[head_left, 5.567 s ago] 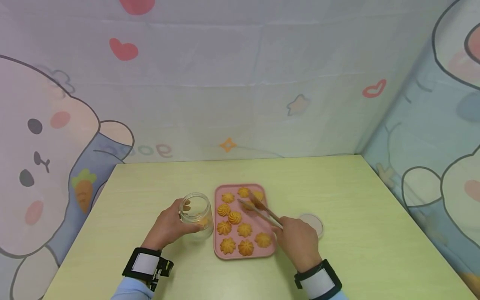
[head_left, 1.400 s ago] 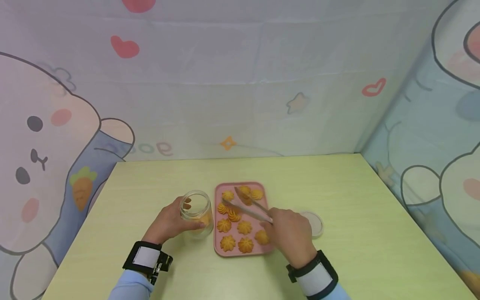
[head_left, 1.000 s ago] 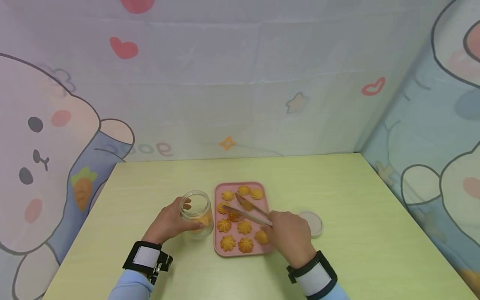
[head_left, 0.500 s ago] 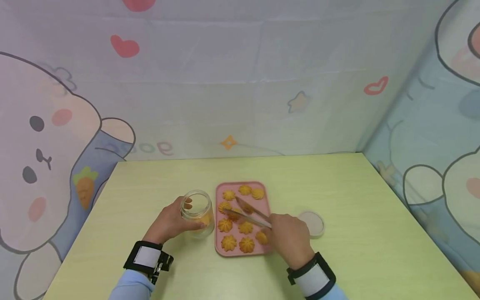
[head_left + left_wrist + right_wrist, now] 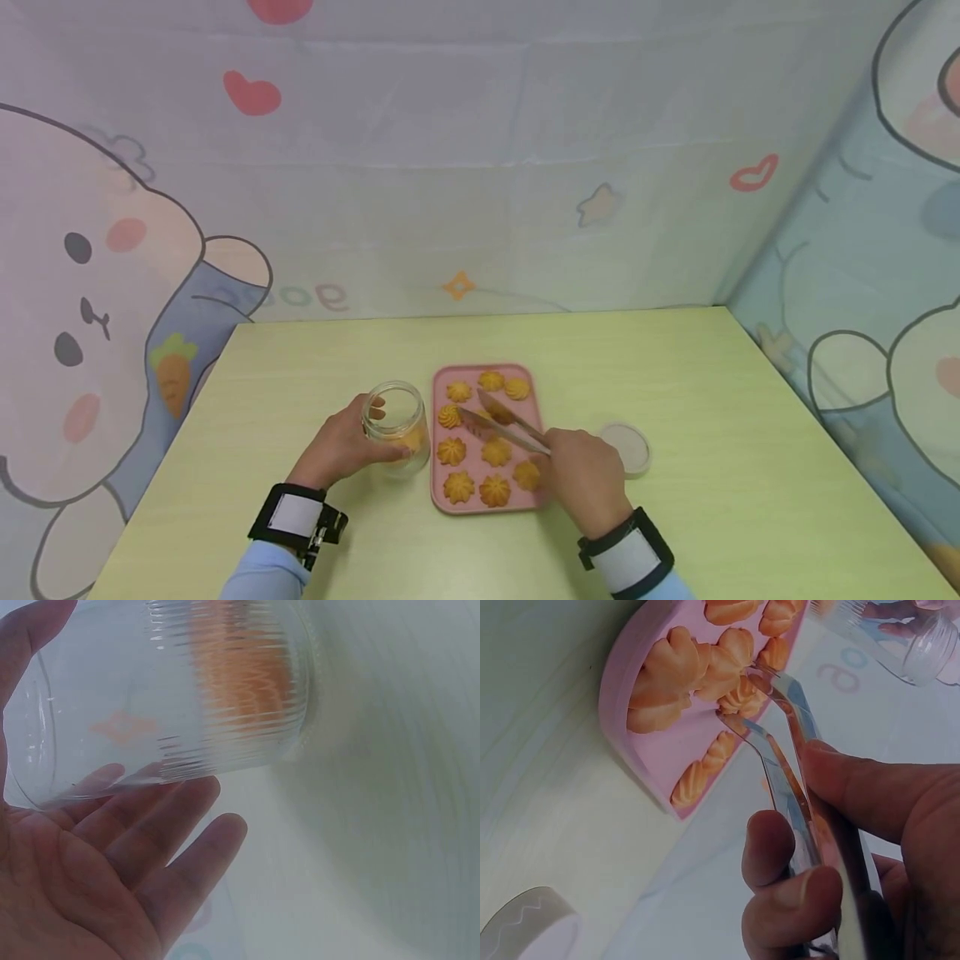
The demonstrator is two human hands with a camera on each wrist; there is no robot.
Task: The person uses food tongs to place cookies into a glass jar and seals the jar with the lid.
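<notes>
My left hand (image 5: 345,446) grips a clear glass jar (image 5: 421,454), thumb on the near side and fingers around the far side. Through its ribbed wall, orange-yellow cookies (image 5: 244,671) show at the bottom. My right hand (image 5: 588,479) holds metal tongs (image 5: 304,776) over a pink tray (image 5: 438,508). In the right wrist view, a swirl-topped cookie (image 5: 742,697) sits between the two tong tips. Several more piped cookies (image 5: 496,490) lie in rows on the tray, star-shaped ones nearest me. The tongs partly cover the middle of the tray in the head view.
A round whitish lid (image 5: 626,448) lies on the table just beyond my right hand. The jar stands close to the tray's left edge. Behind the pale yellow table (image 5: 322,358) hangs a cartoon-printed cloth (image 5: 390,208).
Over several seconds, the upper-right cookie once at the tongs has left the tray, and more orange shows in the jar. Lately, the tongs closed around a swirl cookie and shifted slightly right.
</notes>
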